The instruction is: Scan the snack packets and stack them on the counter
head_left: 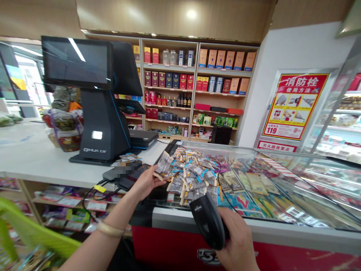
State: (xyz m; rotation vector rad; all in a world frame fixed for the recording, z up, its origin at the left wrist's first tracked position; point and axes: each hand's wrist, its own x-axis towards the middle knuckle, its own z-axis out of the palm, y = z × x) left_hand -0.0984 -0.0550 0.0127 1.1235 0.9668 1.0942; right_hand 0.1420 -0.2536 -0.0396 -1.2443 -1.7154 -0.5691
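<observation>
Scanner in one hand, small packet in the other, beside a QIHUA till

In the head view, the left grip [147, 184] is closed on a small clear-and-cream packet [164, 163] at the left edge of a heap of similar packets [194, 178]. The print on the held packet is too small to read. The heap lies on the glass top of a display case [158, 244], whose red front carries a white logo reading something like "53", partly covered by the right grip [237, 241]. That grip is wrapped around the handle of a black scanner [207, 222], its head towards the near side of the heap; the pale mark on its top is illegible. To the left, a dark till [96, 131] lettered "QIHUA" in white stands on the white counter [56, 165]. On the wall at right, a red and yellow poster [296, 105] reads "消防栓 使用方法" with a large "119", and a red sign [278, 146] below it says "灭火器放置点". Behind, rows of boxes [183, 82] fill the shelves [169, 67], some marked "郎", most labels too small to make out
</observation>
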